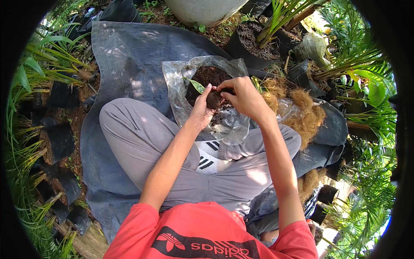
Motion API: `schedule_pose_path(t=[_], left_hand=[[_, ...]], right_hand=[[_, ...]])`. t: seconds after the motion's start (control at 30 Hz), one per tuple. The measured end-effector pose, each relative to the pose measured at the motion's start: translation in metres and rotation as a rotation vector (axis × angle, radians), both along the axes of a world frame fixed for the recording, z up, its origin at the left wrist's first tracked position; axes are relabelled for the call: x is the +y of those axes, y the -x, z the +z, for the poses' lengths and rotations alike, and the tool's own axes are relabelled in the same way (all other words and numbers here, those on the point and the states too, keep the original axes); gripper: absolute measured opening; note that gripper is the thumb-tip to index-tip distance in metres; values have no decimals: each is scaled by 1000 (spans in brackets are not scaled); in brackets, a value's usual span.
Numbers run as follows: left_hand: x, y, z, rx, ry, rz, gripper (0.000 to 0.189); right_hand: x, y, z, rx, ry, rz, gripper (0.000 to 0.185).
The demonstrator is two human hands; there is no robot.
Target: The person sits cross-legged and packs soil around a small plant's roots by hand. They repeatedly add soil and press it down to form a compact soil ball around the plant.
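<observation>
In my left hand [203, 111] is a dark, rounded ball of soil [213, 100], held above a clear plastic bag [176, 94]. A small pointed green leaf with pale edges [196, 86] sticks out on the left of that hand; where it joins the ball is hidden. My right hand [242, 97] reaches over from the right, thumb and fingertips pinched at the ball's right side. Some dark material shows between these fingers. Loose dark soil [210, 76] fills the far part of the spread bag, in front of my crossed legs [139, 126].
A dark ground sheet [129, 58] lies under me. Brown coconut fibre [300, 119] is heaped to the right, with cut green stems [256, 83] nearby. Black potted plants [252, 42] and a large pale pot [207, 9] stand beyond. Another person's leg [266, 223] shows at lower right.
</observation>
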State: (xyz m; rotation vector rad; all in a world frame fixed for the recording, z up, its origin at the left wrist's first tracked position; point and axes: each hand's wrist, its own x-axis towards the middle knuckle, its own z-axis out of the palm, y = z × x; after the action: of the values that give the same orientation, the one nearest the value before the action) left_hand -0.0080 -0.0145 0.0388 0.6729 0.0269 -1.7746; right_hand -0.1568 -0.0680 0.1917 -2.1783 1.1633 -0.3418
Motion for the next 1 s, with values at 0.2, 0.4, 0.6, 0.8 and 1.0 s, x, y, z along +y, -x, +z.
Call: schedule_pose_path(t=[0.2, 0.4, 0.6, 0.8, 1.0], left_hand=[[2, -1, -6, -58, 17, -14, 37], [-2, 0, -13, 84, 4, 8, 36], [1, 0, -13, 30, 36, -11, 36], [2, -2, -6, 20, 26, -12, 37], [2, -1, -3, -8, 37, -16, 40]], right_hand=[[-2, -4, 6, -6, -99, 24, 29], [-2, -2, 3, 36, 46, 80, 27], [-6, -1, 9, 47, -21, 69, 31], [2, -4, 8, 67, 67, 170, 28], [17, -8, 9, -11, 53, 62, 30]])
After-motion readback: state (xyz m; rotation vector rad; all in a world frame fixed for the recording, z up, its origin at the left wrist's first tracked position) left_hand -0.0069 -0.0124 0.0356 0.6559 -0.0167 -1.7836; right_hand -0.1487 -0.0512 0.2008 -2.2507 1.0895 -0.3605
